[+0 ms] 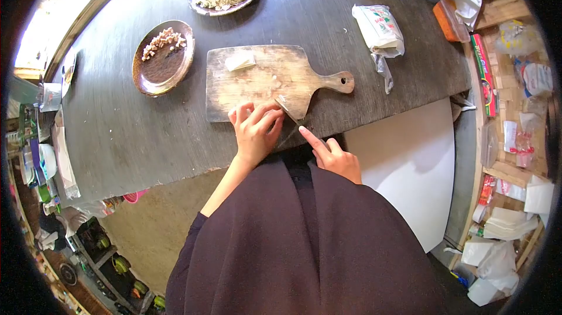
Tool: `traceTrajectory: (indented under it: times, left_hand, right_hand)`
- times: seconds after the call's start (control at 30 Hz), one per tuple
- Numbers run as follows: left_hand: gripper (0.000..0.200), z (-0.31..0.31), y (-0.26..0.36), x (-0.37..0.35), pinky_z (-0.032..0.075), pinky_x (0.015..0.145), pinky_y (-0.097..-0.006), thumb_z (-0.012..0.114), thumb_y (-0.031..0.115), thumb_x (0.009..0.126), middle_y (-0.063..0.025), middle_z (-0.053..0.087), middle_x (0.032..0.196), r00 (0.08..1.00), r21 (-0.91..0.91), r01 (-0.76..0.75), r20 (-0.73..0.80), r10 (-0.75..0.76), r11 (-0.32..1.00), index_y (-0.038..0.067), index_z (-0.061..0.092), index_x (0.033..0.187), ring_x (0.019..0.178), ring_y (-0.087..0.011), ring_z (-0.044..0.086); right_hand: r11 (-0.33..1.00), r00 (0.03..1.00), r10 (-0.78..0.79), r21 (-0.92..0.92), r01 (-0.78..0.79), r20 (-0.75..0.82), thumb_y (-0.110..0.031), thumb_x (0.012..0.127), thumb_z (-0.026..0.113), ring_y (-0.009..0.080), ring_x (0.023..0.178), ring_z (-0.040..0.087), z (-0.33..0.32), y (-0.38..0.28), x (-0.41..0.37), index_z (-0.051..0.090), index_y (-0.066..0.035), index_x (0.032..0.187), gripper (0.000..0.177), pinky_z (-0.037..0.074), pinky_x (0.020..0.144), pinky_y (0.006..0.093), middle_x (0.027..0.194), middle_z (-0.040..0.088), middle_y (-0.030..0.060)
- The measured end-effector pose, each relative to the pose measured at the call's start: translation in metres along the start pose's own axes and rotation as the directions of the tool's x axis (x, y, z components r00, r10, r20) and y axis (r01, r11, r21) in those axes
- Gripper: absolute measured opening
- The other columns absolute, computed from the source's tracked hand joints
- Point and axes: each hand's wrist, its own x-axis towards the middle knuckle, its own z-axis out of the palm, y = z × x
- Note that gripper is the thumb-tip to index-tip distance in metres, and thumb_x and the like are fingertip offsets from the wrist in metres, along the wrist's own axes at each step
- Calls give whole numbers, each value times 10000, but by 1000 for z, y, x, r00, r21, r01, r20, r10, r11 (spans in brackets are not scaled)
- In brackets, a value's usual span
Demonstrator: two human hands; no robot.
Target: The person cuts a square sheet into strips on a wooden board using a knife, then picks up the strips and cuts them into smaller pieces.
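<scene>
A wooden cutting board (257, 81) with a handle lies on the dark table, its handle to the right. My right hand (336, 160) is closed round a knife (290, 113), with the index finger stretched along it. The blade points up and left over the board's front edge. My left hand (256, 130) is at that same edge, left of the blade, with its fingers bent down; what they hold is hidden. Small white bits (281, 99) lie by the knife tip. A pale white block (240, 61) rests on the board's upper left, apart from both hands.
Left of the board sits a brown plate (158, 75) with small diced pieces. A second plate (253, 0) farther back holds pale shreds. A white plastic packet (379, 29) lies at the right. Shelves with bags and boxes, including an orange-lidded container (449, 21), line the right side.
</scene>
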Motion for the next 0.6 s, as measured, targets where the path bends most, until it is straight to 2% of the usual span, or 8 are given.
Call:
traceTrajectory:
  times: [0.23, 0.4, 0.6]
  left_hand:
    - [232, -1, -1, 0, 355, 921, -392, 818, 143, 703, 118, 712, 1031, 1000, 3, -9, 2, 9, 1000, 230, 735, 902, 957, -207, 546]
    - [236, -3, 1, 0, 352, 926, -379, 825, 145, 712, 119, 721, 1028, 1000, 5, 11, 0, -11, 1000, 233, 751, 918, 964, -207, 545]
    - [238, -4, 1, 0, 350, 929, -374, 827, 141, 709, 121, 729, 1034, 1000, 6, 19, 16, -19, 1000, 235, 755, 916, 973, -212, 540]
  right_hand:
    - [1000, 1000, 1, -26, -1, -18, -65, 885, 613, 264, 518, 624, 8, -1, 6, 438, -430, 1518, 752, 570, 511, 398, 778, 510, 88]
    - [998, 998, 10, 70, -5, -64, -162, 942, 642, 270, 524, 624, 5, -1, 2, 447, -427, 1512, 658, 561, 510, 402, 776, 516, 83]
    - [998, 999, 10, 68, -7, -31, -185, 951, 651, 272, 530, 625, 2, -3, 1, 460, -419, 1505, 630, 558, 511, 404, 766, 522, 83]
